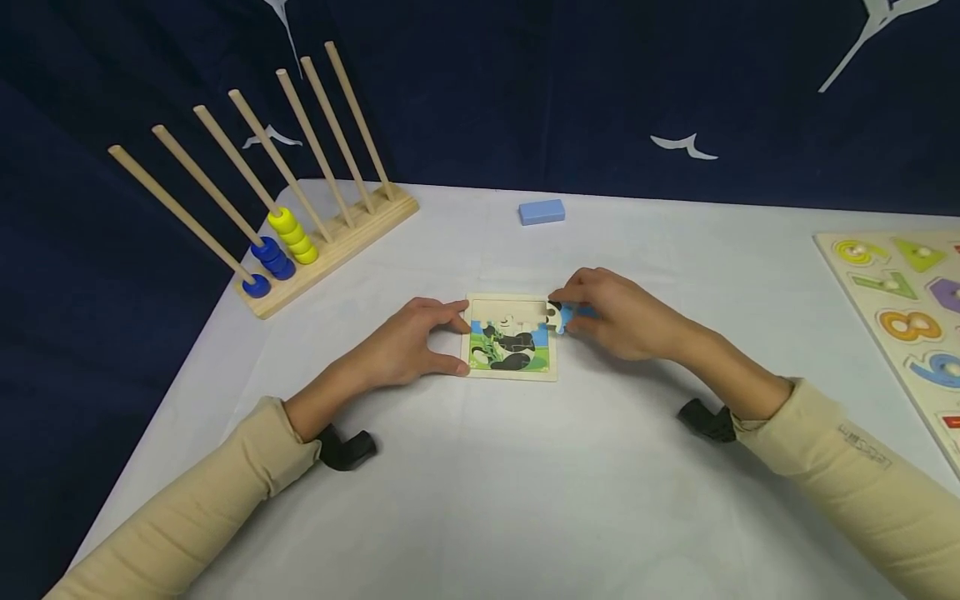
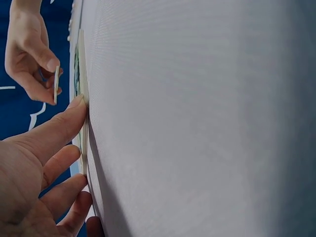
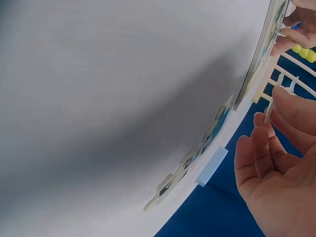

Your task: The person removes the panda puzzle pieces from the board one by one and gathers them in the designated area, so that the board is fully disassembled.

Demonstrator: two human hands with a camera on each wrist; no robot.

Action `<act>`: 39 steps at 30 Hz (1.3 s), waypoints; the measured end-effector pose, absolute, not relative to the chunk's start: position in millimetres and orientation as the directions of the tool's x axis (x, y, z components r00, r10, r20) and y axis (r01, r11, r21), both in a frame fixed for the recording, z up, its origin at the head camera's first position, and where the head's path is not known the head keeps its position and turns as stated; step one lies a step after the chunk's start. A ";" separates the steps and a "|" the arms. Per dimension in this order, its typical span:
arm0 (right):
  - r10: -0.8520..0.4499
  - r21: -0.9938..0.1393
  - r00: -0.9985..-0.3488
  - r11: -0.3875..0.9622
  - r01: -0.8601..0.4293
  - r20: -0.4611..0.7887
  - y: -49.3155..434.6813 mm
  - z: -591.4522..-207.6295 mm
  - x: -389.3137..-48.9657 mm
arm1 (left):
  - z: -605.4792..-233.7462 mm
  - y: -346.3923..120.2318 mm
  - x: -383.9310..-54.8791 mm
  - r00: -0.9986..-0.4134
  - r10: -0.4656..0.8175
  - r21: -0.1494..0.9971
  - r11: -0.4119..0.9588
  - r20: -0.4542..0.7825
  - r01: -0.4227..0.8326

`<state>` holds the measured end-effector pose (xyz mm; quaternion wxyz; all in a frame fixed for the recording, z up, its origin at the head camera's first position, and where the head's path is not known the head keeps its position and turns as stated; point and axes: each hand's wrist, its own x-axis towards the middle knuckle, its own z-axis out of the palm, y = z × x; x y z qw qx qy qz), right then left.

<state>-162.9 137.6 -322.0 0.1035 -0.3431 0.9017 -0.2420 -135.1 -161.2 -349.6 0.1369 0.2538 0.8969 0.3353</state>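
Observation:
A square wooden jigsaw tray (image 1: 512,377) with a partly filled panda picture lies on the table; its upper part shows bare wood. My left hand (image 1: 414,343) rests along its left edge, the thumb at the lower corner and the fingers near the upper one. In the left wrist view the thumb (image 2: 66,122) lies on the tray's rim. My right hand (image 1: 626,315) pinches a puzzle piece (image 1: 556,317), black, white and blue, at the tray's upper right. Loose puzzle pieces (image 3: 170,183) lie beneath that hand, mostly hidden from the head view.
A wooden peg rack (image 1: 341,250) with blue and yellow beads stands at the back left. A light blue block (image 1: 542,212) lies near the table's back edge. On the right is a board with colourful number and shape pieces (image 1: 909,326). Dark cloth hangs behind.

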 end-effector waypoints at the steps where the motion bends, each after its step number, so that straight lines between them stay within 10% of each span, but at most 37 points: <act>1: -0.667 -0.504 -0.745 0.652 -0.567 -0.025 139.2 -321.5 -161.8 | -349.5 -161.0 -135.4 -0.833 0.548 0.671 0.645 -0.073 0.365; 39: -0.561 -0.518 -0.824 0.685 -0.512 0.072 228.3 -323.5 -145.6 | -347.5 -164.0 -138.2 -0.819 0.568 0.648 0.654 -0.079 0.391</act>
